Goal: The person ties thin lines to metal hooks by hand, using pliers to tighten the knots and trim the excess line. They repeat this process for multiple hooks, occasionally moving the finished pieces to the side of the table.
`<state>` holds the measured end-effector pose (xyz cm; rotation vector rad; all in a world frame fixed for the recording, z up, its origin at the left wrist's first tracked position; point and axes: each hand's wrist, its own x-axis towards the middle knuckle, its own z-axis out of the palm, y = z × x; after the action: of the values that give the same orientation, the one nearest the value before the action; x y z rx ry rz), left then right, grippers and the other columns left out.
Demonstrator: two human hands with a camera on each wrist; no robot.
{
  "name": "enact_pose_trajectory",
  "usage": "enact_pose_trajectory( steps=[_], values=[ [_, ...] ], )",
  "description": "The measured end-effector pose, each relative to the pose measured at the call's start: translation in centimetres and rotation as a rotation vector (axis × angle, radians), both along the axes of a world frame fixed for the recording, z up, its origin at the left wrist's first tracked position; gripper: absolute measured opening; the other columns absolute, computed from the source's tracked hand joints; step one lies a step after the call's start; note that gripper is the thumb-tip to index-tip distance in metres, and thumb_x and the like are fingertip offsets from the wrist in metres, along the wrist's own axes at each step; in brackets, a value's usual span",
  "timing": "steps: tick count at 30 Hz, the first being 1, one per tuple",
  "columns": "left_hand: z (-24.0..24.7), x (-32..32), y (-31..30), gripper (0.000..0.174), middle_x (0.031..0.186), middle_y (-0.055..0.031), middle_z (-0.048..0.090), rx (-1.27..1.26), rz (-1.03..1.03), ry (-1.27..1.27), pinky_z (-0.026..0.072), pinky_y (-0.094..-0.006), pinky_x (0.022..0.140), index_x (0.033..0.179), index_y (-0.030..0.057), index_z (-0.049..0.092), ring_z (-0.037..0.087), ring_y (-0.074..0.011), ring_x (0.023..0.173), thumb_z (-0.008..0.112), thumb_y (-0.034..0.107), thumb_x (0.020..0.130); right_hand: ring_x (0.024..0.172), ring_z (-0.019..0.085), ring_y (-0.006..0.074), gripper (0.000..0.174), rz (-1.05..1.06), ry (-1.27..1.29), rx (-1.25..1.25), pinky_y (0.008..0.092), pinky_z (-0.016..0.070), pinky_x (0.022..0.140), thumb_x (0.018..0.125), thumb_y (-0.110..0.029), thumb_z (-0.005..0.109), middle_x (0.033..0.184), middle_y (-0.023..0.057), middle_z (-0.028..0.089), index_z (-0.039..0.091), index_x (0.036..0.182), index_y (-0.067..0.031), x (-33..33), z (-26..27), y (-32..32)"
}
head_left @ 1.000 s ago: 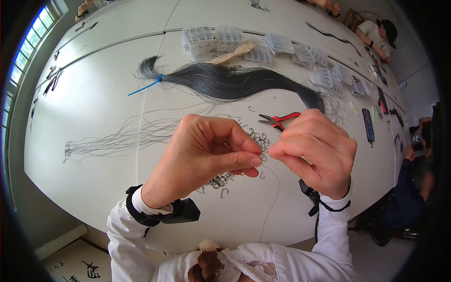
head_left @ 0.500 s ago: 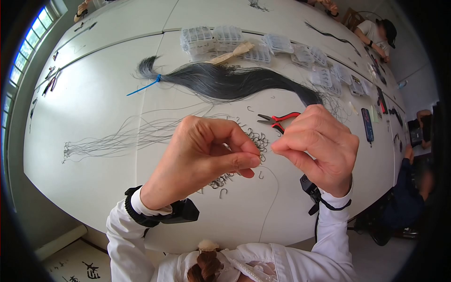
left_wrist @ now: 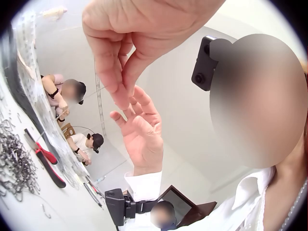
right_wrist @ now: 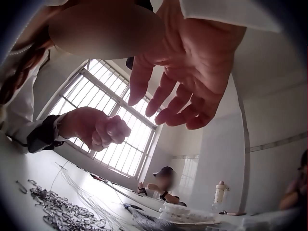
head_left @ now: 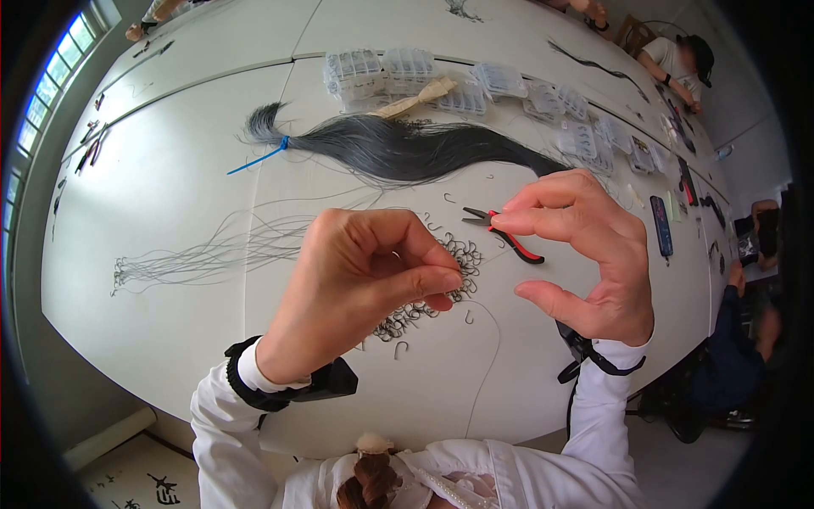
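Seen from the head camera, with twelve o'clock away from the person, the left hand (head_left: 365, 284) holds thumb and forefinger pressed together, apparently pinching a thin line (head_left: 499, 335); the fingertips hide what else may sit there. From that grip the line leaves toward four o'clock, then curves so its long axis runs down to six. The right hand (head_left: 598, 254), at three o'clock, is spread, thumb well apart from fingers, nothing visible between; the left is nearer the line's pinched end.

Just beyond and below the left fingertips, a pile of hooks (head_left: 407, 321) lies on the counter (head_left: 365, 428). At two o'clock lie red-handled pliers (head_left: 527, 252), nose toward ten, nearer the right hand. Farther out, a dark strand bundle (head_left: 398, 153) stretches across twelve, before clear boxes (head_left: 500, 79).
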<state>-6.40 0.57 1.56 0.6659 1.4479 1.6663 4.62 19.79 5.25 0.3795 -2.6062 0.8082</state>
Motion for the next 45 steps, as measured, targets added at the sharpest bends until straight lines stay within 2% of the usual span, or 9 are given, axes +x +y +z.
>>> enact_pose_trajectory(
  steps=[5, 10, 17, 22, 25, 29, 35, 41, 45],
  values=[
    [0.1, 0.3, 0.0, 0.007, 0.077, -0.0133, 0.066, -0.003, -0.002, -0.008, 0.0581, -0.0282, 0.066, 0.079, -0.0079, 0.06, 0.068, -0.0195, 0.07, 0.067, -0.007, 0.079, 0.084, 0.056, 0.0234, 0.044, 0.049, 0.096, 0.026, 0.0328, 0.0481, 0.068, 0.05, -0.002, 0.077, 0.091, 0.0083, 0.062, 0.069, 0.094, -0.0063, -0.4, -0.9, -0.8],
    [0.4, 0.3, -0.1, 0.009, 0.077, -0.0137, 0.066, -0.016, -0.059, -0.038, 0.0583, -0.0283, 0.065, 0.08, -0.0078, 0.06, 0.068, -0.0203, 0.07, 0.068, -0.005, 0.079, 0.078, 0.055, 0.0222, 0.035, 0.035, 0.251, 0.096, 0.0315, 0.0468, 0.063, 0.049, -0.003, 0.077, 0.083, 0.0012, 0.062, 0.071, 0.083, -0.0095, -0.3, -1.7, -1.8],
    [0.4, 0.3, -0.1, 0.01, 0.077, -0.0132, 0.066, -0.011, -0.102, -0.104, 0.0582, -0.0276, 0.065, 0.079, -0.0073, 0.06, 0.068, -0.0202, 0.07, 0.069, -0.004, 0.078, 0.076, 0.055, 0.0222, 0.032, 0.073, 0.243, 0.123, 0.0316, 0.0452, 0.06, 0.05, -0.001, 0.076, 0.08, 0.0011, 0.061, 0.07, 0.081, -0.0079, -0.2, -1.9, -1.8],
    [0.3, 0.3, -0.1, 0.01, 0.078, -0.0139, 0.067, -0.009, -0.111, -0.108, 0.0581, -0.0275, 0.065, 0.081, -0.0067, 0.06, 0.069, -0.0202, 0.071, 0.069, -0.001, 0.08, 0.074, 0.055, 0.0233, 0.029, 0.048, 0.306, 0.155, 0.0327, 0.0426, 0.058, 0.047, -0.001, 0.075, 0.077, 0.0022, 0.059, 0.065, 0.074, -0.0057, -0.5, -2.1, -2.1],
    [0.4, 0.1, -0.1, 0.011, 0.08, -0.0146, 0.067, -0.014, -0.12, -0.159, 0.0578, -0.0271, 0.065, 0.083, -0.0063, 0.061, 0.069, -0.02, 0.071, 0.068, 0.003, 0.082, 0.076, 0.055, 0.0212, 0.025, 0.023, 0.376, 0.203, 0.033, 0.0421, 0.063, 0.047, -0.005, 0.072, 0.078, 0.002, 0.057, 0.06, 0.069, -0.0072, -0.7, -2.7, -2.0],
    [1.2, -0.3, -0.1, 0.012, 0.082, -0.0138, 0.068, -0.082, -0.127, -0.268, 0.0575, -0.026, 0.065, 0.085, -0.0051, 0.062, 0.069, -0.0196, 0.072, 0.067, 0.006, 0.083, 0.077, 0.055, 0.0219, 0.025, 0.018, 0.38, 0.22, 0.0333, 0.0421, 0.063, 0.048, -0.005, 0.072, 0.078, 0.0022, 0.057, 0.06, 0.069, -0.0068, -0.8, -2.8, -1.8],
    [0.0, -0.3, 0.0, 0.011, 0.08, -0.0112, 0.068, -0.031, -0.171, -0.142, 0.0568, -0.0247, 0.062, 0.083, -0.0036, 0.064, 0.069, -0.0191, 0.072, 0.069, 0.007, 0.082, 0.077, 0.055, 0.0216, 0.024, 0.028, 0.369, 0.225, 0.0341, 0.0423, 0.064, 0.049, -0.005, 0.072, 0.079, 0.0022, 0.057, 0.059, 0.069, -0.007, -0.9, -2.8, -1.9],
    [-0.2, -0.2, 0.1, 0.008, 0.076, -0.0103, 0.068, -0.017, -0.123, -0.093, 0.0561, -0.0241, 0.063, 0.078, -0.0041, 0.065, 0.069, -0.018, 0.069, 0.069, 0.003, 0.08, 0.077, 0.054, 0.0216, 0.024, 0.017, 0.328, 0.198, 0.0342, 0.0426, 0.065, 0.051, -0.004, 0.073, 0.079, 0.0025, 0.057, 0.06, 0.071, -0.007, -0.9, -2.9, -2.0],
    [-0.7, -0.2, 0.2, 0.004, 0.075, -0.0109, 0.067, 0.037, -0.022, -0.031, 0.0557, -0.0246, 0.064, 0.078, -0.0033, 0.065, 0.068, -0.0177, 0.068, 0.067, 0.0, 0.08, 0.078, 0.055, 0.0231, 0.025, -0.014, 0.251, 0.099, 0.0328, 0.0457, 0.067, 0.057, -0.003, 0.074, 0.083, 0.0041, 0.06, 0.064, 0.08, -0.0058, -1.0, -2.7, -1.9]
  ],
)
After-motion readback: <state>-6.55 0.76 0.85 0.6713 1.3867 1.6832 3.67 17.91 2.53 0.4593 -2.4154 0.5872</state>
